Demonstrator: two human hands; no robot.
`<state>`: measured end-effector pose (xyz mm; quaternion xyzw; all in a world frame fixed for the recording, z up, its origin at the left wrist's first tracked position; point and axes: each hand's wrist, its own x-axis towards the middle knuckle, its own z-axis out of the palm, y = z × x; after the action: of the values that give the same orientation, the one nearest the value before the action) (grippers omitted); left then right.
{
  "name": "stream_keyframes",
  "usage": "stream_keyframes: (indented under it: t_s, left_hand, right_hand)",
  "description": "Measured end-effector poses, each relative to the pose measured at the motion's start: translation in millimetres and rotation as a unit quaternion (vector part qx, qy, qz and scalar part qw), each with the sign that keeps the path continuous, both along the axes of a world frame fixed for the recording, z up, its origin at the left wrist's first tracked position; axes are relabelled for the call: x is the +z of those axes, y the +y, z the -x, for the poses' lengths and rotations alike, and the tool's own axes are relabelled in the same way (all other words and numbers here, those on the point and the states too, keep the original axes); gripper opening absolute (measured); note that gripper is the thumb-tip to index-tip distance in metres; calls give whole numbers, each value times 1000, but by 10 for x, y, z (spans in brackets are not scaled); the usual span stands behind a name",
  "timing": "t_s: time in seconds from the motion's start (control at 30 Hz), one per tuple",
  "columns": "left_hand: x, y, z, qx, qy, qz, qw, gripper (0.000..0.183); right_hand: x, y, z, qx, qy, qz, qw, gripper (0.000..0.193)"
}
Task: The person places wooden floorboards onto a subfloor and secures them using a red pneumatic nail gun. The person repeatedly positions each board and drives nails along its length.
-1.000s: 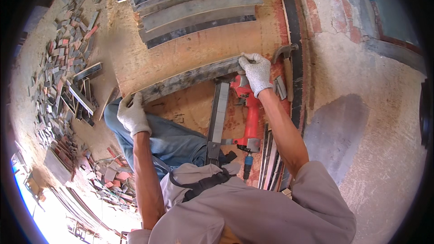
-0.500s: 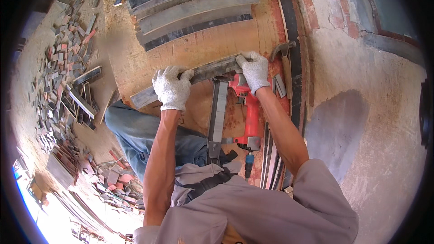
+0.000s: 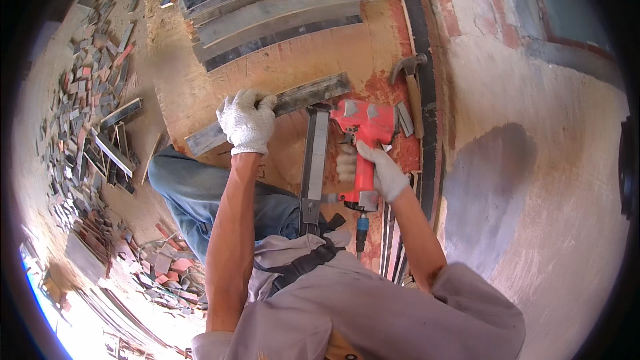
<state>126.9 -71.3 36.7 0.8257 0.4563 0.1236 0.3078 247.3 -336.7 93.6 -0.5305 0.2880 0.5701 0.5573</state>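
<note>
My gloved left hand [image 3: 246,120] grips a narrow dark strip of wood [image 3: 312,91] that lies slanted across the wooden worktop [image 3: 280,70]. In my gloved right hand [image 3: 383,168] is a red pneumatic nail gun [image 3: 368,122], with the fingers wrapped round its handle. A long grey magazine [image 3: 318,160] runs from the gun's nose toward my lap, and a blue hose coupling [image 3: 362,223] hangs at the handle's lower end. The nose sits close to the near edge of the strip; I cannot tell whether they touch.
Several long dark boards [image 3: 273,13] lie at the far side of the worktop. A claw hammer [image 3: 412,87] rests at its right edge, near small grey strips [image 3: 405,119]. Heaps of wood offcuts [image 3: 87,93] cover the floor on the left. A plastered wall [image 3: 520,180] stands at the right.
My right hand has let go of the strip's right end and taken hold of the nail gun's handle. The gun has turned slightly. My left hand stays on the strip.
</note>
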Motion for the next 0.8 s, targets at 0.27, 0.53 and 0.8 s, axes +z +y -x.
stream_keyframes:
  t_s: [0.27, 0.53, 0.8]
  left_hand:
    - [-12, 38, -15, 5, 17, -5, 1000, 16]
    - [-23, 42, 8, 1, 34, 3, 999, 17]
    - [-70, 11, -6, 8, 6, 0, 1000, 14]
  right_hand:
    - [334, -169, -328, -33, -32, -98, 994, 22]
    - [1338, 153, -679, 161, -233, -56, 957, 16]
    - [1024, 415, -768, 316, -331, 27, 889, 28]
